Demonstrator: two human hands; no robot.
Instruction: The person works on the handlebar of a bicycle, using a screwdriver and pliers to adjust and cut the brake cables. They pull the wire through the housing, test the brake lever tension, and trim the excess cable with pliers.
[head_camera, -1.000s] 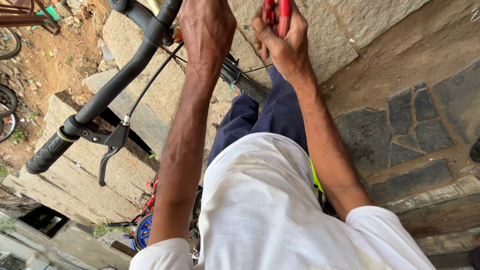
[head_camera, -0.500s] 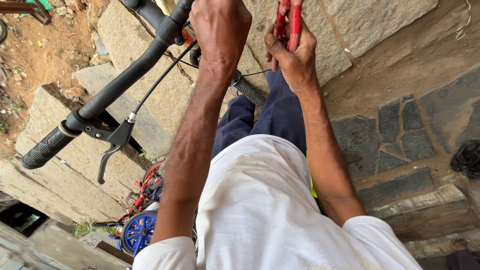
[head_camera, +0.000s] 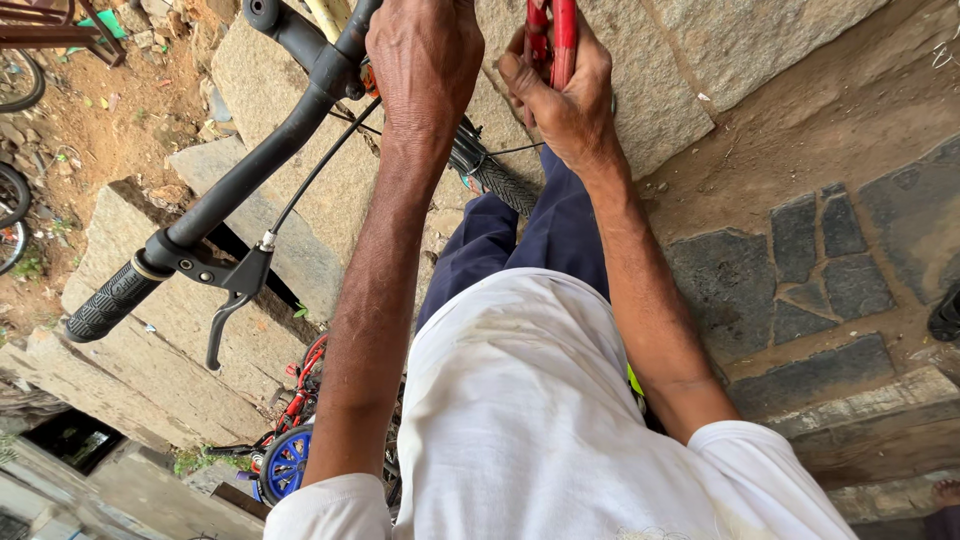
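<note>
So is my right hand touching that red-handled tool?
Touching. The head view shows the right hand with fingers wrapped around the red-handled tool, no gap between them.

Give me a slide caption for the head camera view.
Left hand on a black bicycle handlebar while right hand grips red-handled pliers above stone paving.

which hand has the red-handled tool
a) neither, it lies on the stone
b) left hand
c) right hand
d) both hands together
c: the right hand is closed around the red-handled tool, while the left hand rests at the middle of the black handlebar with no tool in it.
</note>
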